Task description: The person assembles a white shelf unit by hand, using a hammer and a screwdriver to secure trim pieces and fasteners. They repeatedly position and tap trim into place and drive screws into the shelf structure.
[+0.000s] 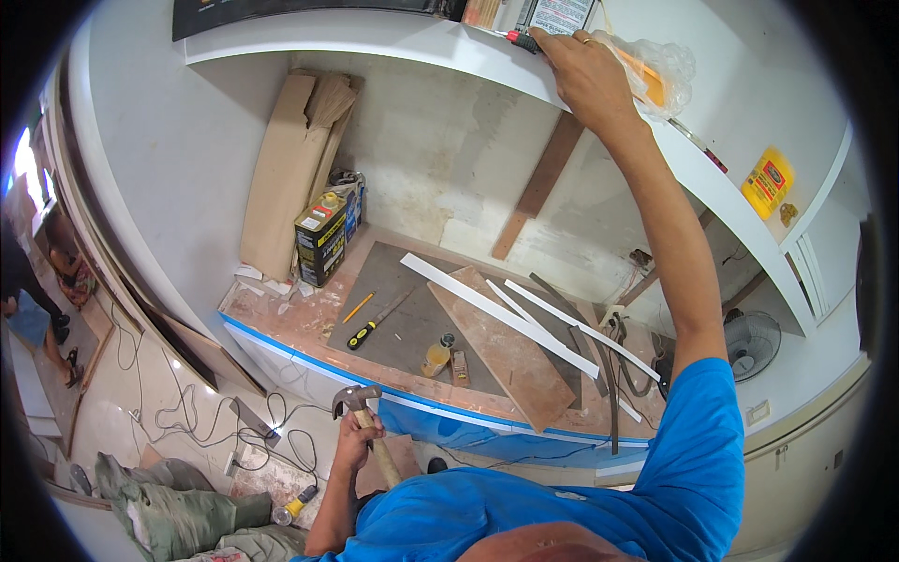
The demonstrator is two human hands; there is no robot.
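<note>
My left hand (357,440) is wrapped round the wooden handle of a claw hammer (357,398), its metal head upward in front of my body. Raised high, my right hand (588,75) is at the edge of the white upper shelf (393,36). Its fingers close on the end of a screwdriver (521,40) with a red and black handle; the fingertips are partly hidden. Beside that hand stand a metal can with a label (559,15) and a clear plastic bag (676,70) with something orange in it.
On the lower worktop (281,304) lie a yellow-black tool (373,323), a pencil (359,306), white strips (496,314), a brown board (506,351) and a bottle (436,356). Rectangular cans (320,239) stand behind. Cables (187,412) cross the floor. Two people (56,272) are at far left.
</note>
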